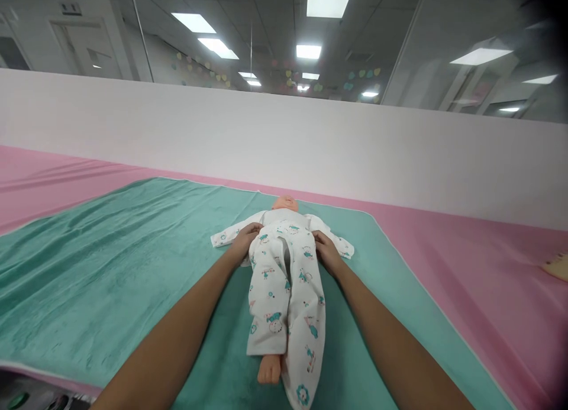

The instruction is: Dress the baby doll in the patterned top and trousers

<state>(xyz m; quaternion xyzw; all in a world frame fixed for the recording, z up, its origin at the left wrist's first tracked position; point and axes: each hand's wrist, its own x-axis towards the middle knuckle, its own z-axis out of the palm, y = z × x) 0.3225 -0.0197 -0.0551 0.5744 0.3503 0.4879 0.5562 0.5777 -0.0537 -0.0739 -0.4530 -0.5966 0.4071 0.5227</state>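
Observation:
A baby doll (pixel 284 203) lies on its back on a teal blanket (pixel 110 268), head pointing away from me. It wears white printed pyjamas (pixel 284 280); one bare foot (pixel 269 370) sticks out of the left trouser leg. My left hand (pixel 245 239) grips the waist of the pyjama trousers on the doll's left side, fingers curled into the cloth. My right hand (pixel 326 251) holds the waist on the other side, fingers also closed on the fabric.
The teal blanket lies over a pink sheet (pixel 465 262) that covers the surface. A white partition (pixel 284 144) runs along the far edge. A pale object (pixel 557 267) sits at the right edge.

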